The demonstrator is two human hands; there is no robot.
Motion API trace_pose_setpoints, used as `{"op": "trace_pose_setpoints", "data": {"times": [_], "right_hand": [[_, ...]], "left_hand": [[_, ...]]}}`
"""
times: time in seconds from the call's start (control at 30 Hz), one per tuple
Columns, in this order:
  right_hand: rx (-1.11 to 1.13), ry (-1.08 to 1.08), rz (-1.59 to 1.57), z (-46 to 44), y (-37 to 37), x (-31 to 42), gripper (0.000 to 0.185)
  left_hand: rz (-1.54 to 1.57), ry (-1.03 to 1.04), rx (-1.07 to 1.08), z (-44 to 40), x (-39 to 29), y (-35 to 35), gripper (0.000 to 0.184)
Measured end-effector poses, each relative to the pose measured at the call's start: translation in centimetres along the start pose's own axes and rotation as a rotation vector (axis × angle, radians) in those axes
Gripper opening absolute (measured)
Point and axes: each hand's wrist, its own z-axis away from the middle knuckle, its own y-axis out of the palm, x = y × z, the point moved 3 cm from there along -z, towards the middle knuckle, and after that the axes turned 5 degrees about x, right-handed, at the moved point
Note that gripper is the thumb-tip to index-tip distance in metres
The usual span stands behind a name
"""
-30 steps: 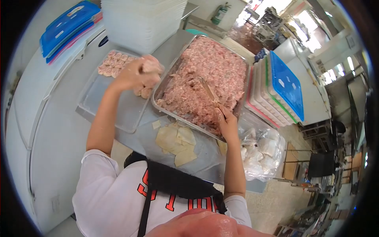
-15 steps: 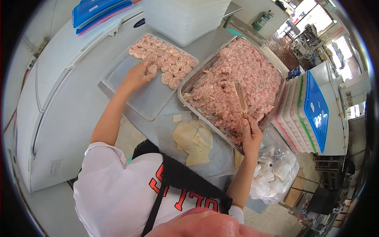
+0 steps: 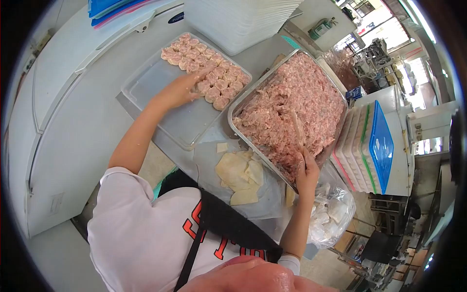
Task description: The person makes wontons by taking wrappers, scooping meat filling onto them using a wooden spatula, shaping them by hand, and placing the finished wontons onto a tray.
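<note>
My left hand (image 3: 187, 89) is over a clear plastic tray (image 3: 170, 127), its fingers reaching to the edge of the rows of small meat dumplings (image 3: 226, 83). Whether a dumpling is between those fingers is hidden. My right hand (image 3: 307, 170) is closed around the handle end of a flat spatula (image 3: 296, 127), at the near right edge of a metal pan. The spatula's blade lies over the ground meat (image 3: 311, 92) that fills the metal pan (image 3: 258, 152). Thin yellowish wrappers (image 3: 239, 175) lie on a plastic sheet in front of the pan.
Stacked clear containers (image 3: 238, 22) stand behind the tray. Filled trays with a blue lid (image 3: 381, 148) are stacked right of the pan. A clear plastic bag (image 3: 333, 214) of white packets lies at the front right. A white freezer (image 3: 82, 121) stands at the left.
My left hand came down from above the tray with dumplings in it and now reaches to the row's edge. My right hand still holds the spatula over the meat. The camera view has shifted.
</note>
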Motion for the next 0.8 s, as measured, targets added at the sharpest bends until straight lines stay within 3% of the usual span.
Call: {"op": "trace_pose_setpoints", "data": {"times": [0.1, 0.2, 0.3, 0.37, 0.47, 0.57, 0.63, 0.7, 0.8], "right_hand": [[0.118, -0.188, 0.328, -0.8, -1.5, 3.1, 0.026], [0.385, -0.091, 0.44, -2.9, -3.6, 5.5, 0.019], [0.463, -0.086, 0.811, -4.8, -4.4, 8.3, 0.022], [0.369, -0.217, 0.929, -4.7, -2.7, 7.6, 0.021], [0.392, -0.347, 1.006, -2.3, 1.1, 9.6, 0.017], [0.478, -0.404, 1.045, -0.4, 1.1, 12.0, 0.015], [0.49, -0.432, 0.951, -1.3, -1.4, 11.7, 0.015], [0.435, -0.377, 1.056, -3.4, -2.6, 11.3, 0.011], [0.421, -0.391, 1.131, -2.5, 0.0, 9.8, 0.009]], "left_hand": [[-0.13, -0.02, -0.011, 0.7, 0.9, -1.2, 0.058], [-0.29, 0.059, -0.043, 0.2, 1.5, -1.1, 0.052], [-0.355, 0.078, -0.019, -0.3, 1.5, -0.8, 0.047], [-0.386, 0.089, -0.079, 0.5, -0.4, -1.3, 0.043], [-0.45, 0.19, -0.32, 1.7, -2.2, -0.2, 0.033], [-0.022, 0.443, -0.198, 3.9, -8.5, 0.9, 0.026], [0.141, 0.61, -0.069, 5.4, -11.1, 4.1, 0.019], [0.152, 0.742, 0.148, 6.6, -11.9, 8.0, 0.017], [0.078, 0.624, 0.278, 7.7, -12.1, 11.5, 0.021]]}}
